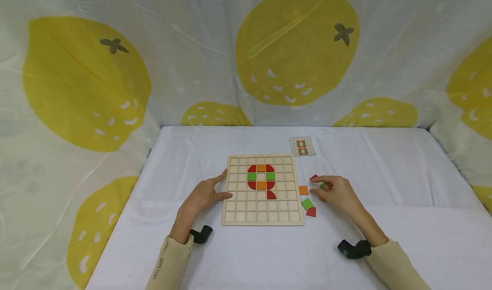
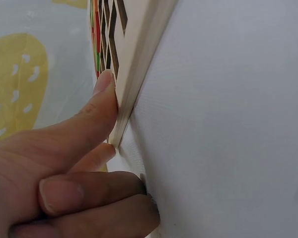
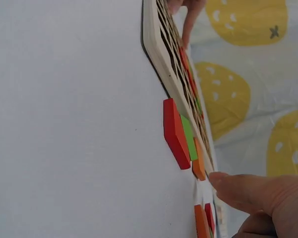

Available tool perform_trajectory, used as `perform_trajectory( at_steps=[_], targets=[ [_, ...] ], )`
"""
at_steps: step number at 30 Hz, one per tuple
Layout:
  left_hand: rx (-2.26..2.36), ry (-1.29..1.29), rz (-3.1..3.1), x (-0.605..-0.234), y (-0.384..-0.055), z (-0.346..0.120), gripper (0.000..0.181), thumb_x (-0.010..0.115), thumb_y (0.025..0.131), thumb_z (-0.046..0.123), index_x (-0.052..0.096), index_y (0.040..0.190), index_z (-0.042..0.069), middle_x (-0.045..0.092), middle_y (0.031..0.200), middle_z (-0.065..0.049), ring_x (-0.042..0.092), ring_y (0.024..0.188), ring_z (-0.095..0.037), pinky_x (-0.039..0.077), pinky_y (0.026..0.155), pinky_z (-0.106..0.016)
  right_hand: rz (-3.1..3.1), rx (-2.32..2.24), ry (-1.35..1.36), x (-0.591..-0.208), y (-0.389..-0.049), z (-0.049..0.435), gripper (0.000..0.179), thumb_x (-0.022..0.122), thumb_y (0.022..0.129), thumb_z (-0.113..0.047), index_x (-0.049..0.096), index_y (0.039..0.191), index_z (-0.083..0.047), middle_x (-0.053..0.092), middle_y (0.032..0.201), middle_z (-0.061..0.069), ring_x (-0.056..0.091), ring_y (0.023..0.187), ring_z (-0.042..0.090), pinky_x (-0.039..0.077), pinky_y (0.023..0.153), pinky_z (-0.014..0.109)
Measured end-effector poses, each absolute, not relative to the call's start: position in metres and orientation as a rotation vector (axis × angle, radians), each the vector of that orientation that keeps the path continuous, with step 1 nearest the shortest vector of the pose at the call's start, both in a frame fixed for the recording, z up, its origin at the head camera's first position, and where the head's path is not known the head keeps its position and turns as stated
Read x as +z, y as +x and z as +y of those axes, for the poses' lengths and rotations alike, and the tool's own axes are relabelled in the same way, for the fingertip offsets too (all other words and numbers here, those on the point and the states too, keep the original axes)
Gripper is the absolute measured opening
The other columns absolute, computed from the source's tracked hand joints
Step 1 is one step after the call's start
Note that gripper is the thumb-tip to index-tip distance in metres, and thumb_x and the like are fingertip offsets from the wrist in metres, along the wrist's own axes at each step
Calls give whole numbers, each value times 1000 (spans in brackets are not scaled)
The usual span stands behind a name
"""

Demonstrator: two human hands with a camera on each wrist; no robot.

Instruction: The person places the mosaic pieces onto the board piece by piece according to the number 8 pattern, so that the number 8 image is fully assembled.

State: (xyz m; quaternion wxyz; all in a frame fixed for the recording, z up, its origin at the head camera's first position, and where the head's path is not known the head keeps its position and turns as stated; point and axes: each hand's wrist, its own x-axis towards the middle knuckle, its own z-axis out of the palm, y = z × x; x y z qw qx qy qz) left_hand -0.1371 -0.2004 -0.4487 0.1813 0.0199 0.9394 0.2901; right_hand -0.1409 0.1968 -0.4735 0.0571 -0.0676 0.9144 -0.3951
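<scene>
A wooden grid board (image 1: 251, 217) lies flat on the white cloth, with red, orange and green tiles set in its middle cells. A single red quarter-round tile (image 1: 271, 194) sits below the ring of tiles. My left hand (image 1: 202, 196) rests at the board's left edge, thumb on the rim and index finger touching farther up; its other fingers are curled under. Right of the board, my right hand (image 1: 338, 192) hovers over loose tiles, thumb and index finger apart with nothing seen between them. An orange square (image 1: 303, 190) and a red tile (image 1: 314, 177) are near its fingertips.
A small pattern card (image 1: 302, 146) lies behind the board's far right corner. Nearer me are a loose green square (image 1: 307, 204) and a red tile (image 1: 311, 212). Another green tile (image 1: 322, 186) is partly hidden by the right hand. A lemon-print curtain (image 1: 192, 68) surrounds the table.
</scene>
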Motion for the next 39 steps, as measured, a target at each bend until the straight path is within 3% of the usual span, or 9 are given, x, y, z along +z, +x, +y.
perform_trajectory(
  at_steps=[7, 15, 27, 39],
  targets=[
    [824, 72, 2657, -449, -137, -201, 85, 76, 94, 35, 30, 163, 17, 40, 161, -23, 43, 147, -41, 41, 114, -57, 2723, -1160, -205, -478, -140, 189, 24, 84, 87, -18, 81, 110, -12, 35, 58, -5, 34, 57, 11, 26, 55, 23],
    [827, 63, 2646, -450, -137, -202, 85, 75, 95, 35, 29, 164, 18, 38, 163, -21, 35, 152, -42, 37, 117, -59, 2758, -1150, -218, -477, -140, 191, 26, 85, 86, -14, 81, 111, -9, 39, 59, -4, 37, 57, 11, 28, 54, 23],
    [823, 88, 2669, -451, -137, -203, 84, 75, 95, 36, 30, 163, 17, 42, 160, -23, 45, 146, -41, 43, 112, -57, 2767, -1191, -187, -479, -142, 193, 26, 85, 85, -13, 80, 110, -7, 37, 59, -3, 38, 57, 12, 29, 55, 22],
    [817, 69, 2658, -450, -137, -202, 84, 75, 95, 35, 29, 164, 18, 39, 162, -22, 39, 150, -41, 40, 115, -58, 2781, -1270, -300, -472, -133, 151, 25, 86, 86, -17, 80, 108, -8, 30, 57, -7, 28, 53, 7, 22, 51, 21]
  ],
)
